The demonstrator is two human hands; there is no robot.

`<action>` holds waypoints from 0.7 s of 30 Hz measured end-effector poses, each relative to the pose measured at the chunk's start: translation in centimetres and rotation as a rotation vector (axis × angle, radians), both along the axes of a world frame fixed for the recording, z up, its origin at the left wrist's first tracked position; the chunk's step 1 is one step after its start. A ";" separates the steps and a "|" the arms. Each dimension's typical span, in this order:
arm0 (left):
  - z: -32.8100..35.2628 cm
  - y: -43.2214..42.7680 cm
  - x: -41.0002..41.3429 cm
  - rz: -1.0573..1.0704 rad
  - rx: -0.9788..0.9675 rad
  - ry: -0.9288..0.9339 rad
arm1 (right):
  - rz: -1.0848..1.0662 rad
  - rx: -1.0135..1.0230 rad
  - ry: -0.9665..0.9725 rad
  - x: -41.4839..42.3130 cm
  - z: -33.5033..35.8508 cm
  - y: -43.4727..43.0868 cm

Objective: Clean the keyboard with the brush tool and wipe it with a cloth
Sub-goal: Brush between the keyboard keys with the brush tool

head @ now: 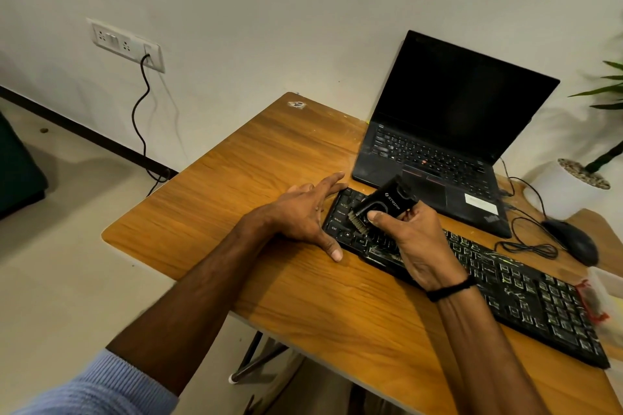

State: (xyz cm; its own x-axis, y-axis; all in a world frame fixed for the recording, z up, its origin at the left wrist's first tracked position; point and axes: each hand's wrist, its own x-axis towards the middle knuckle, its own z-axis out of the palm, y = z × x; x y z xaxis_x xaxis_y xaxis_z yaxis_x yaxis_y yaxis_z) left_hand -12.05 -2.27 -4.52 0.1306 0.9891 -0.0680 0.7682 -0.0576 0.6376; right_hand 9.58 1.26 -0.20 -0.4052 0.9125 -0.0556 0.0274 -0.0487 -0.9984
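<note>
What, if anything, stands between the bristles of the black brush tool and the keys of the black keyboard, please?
Nothing visible does. The right hand holds the black brush tool, bristles down at the left end of the black keyboard; the left hand lies beside that end.

Wooden worktop [256, 158]. Lying on it: a black keyboard [505, 283], set diagonally toward the near right; an open laptop [438, 158] just behind it; a black mouse [573, 241] with looped cable [529, 248] beside the laptop; a clear packet [598, 296] at the keyboard's right end.

Glossy black plastic brush tool [382, 204] over a matt, smudged keyboard [505, 283] (table [269, 158]: smooth wood-grain).
</note>
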 end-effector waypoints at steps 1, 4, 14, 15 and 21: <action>-0.1 0.0 0.0 -0.002 0.000 0.000 | -0.006 -0.004 0.013 -0.1 0.1 0.0; -0.3 0.2 -0.1 -0.010 0.000 0.002 | -0.012 0.002 0.040 -0.2 0.3 0.0; -0.4 0.3 -0.2 -0.018 -0.004 0.004 | 0.191 0.401 -0.361 -0.7 0.5 -1.1; -0.5 0.4 -0.2 -0.024 -0.004 0.004 | 0.117 0.468 -0.419 -0.9 0.6 -1.0; -0.4 0.4 -0.1 -0.006 0.002 -0.006 | 0.262 0.556 -0.513 -1.4 1.1 -0.7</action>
State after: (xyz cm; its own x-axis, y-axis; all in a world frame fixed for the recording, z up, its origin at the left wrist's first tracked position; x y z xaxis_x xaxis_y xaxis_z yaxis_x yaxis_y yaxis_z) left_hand -12.18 -1.89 -4.90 0.1369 0.9884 -0.0658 0.7642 -0.0632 0.6418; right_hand 8.18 0.51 0.87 -0.6575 0.7399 0.1422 0.4311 0.5242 -0.7344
